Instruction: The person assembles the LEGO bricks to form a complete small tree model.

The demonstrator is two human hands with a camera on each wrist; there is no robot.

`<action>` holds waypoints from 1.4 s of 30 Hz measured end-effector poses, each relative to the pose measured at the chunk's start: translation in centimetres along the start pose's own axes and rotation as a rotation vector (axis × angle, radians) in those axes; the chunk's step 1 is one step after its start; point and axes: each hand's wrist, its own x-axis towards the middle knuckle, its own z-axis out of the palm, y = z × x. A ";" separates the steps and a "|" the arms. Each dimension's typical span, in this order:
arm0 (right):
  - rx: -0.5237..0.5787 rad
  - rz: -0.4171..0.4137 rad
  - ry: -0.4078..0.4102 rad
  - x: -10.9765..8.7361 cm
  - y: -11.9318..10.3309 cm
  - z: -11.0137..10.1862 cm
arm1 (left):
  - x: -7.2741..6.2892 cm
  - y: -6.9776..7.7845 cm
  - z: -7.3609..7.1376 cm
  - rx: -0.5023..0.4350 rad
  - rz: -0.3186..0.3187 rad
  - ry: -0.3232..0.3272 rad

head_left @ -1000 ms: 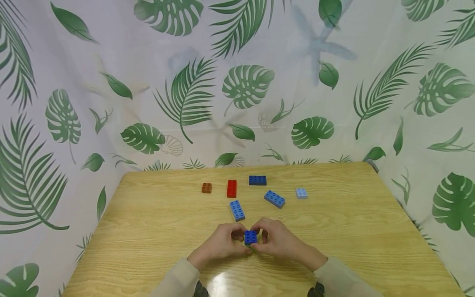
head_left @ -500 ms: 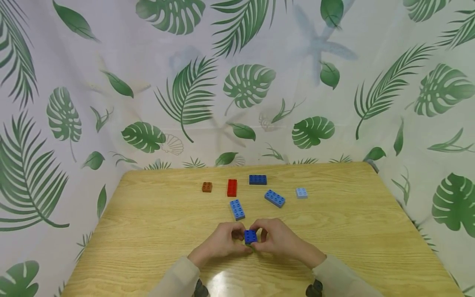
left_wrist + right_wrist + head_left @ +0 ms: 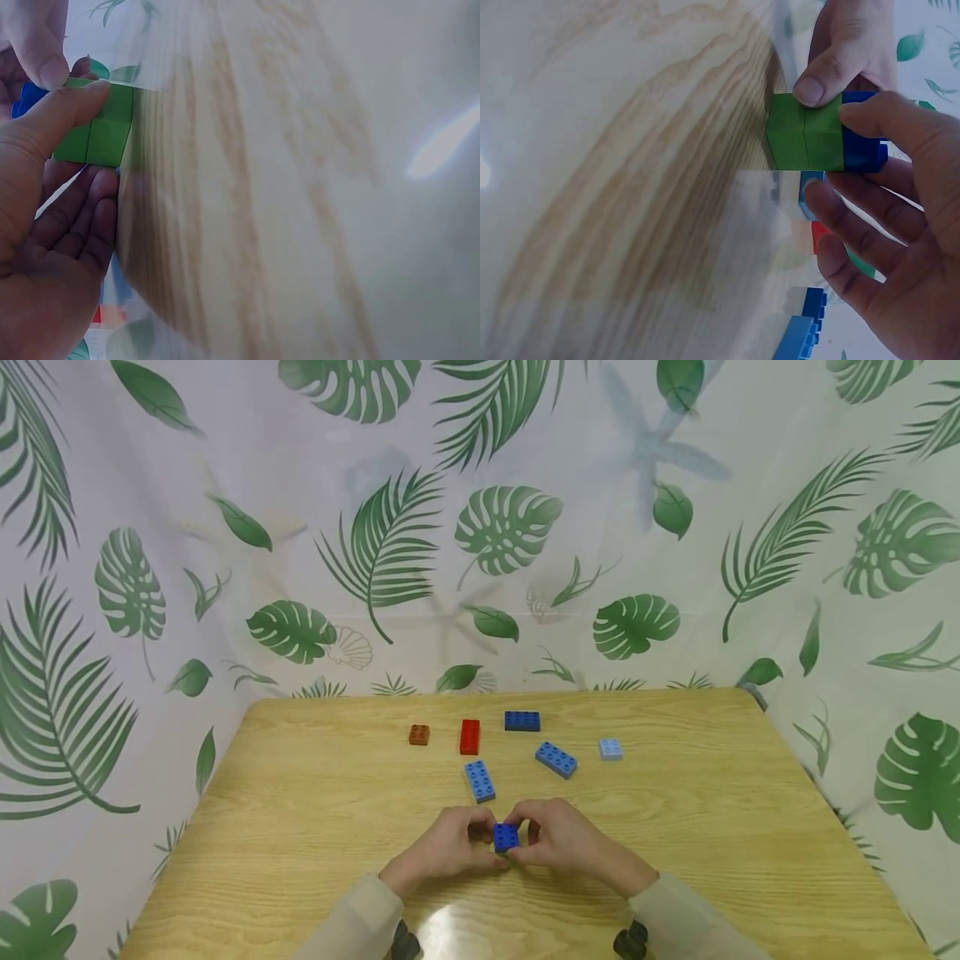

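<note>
A small stack stands at the near middle of the table, made of a blue brick [image 3: 506, 837] on top of two green bricks [image 3: 786, 135]. My left hand [image 3: 450, 845] holds it from the left, thumb on the green side facing me. From the right, my right hand [image 3: 561, 839] pinches the stack, its thumb [image 3: 866, 116] near the seam between green and blue. In the right wrist view the lowest green brick is right at the tabletop. The blue brick's studs show from above, between the fingertips of both hands.
Beyond the hands lie a light blue brick [image 3: 480, 781], another light blue brick [image 3: 556, 760], a pale blue square brick [image 3: 611, 749], a dark blue brick [image 3: 522, 721], a red brick [image 3: 469, 737] and a brown square brick [image 3: 419, 735]. A leaf-print curtain [image 3: 420, 677] borders the wooden table [image 3: 712, 793].
Both hands keep their hold on the stack in almost the same place. The head view has shifted slightly, so the loose bricks appear a little higher.
</note>
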 end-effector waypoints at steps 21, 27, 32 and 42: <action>0.217 0.076 0.026 -0.5 1.6 2.0 | -0.5 0.1 -0.3 0.050 0.003 -0.029; 0.214 0.061 0.032 -0.3 1.8 1.8 | -1.3 0.1 -2.4 0.070 -0.025 0.004; 0.176 0.080 0.029 -0.3 2.0 1.4 | -0.9 0.1 -3.3 0.125 -0.086 0.196; 0.175 0.084 0.022 -0.1 2.1 1.3 | 1.7 -0.2 -3.3 0.144 -0.188 0.446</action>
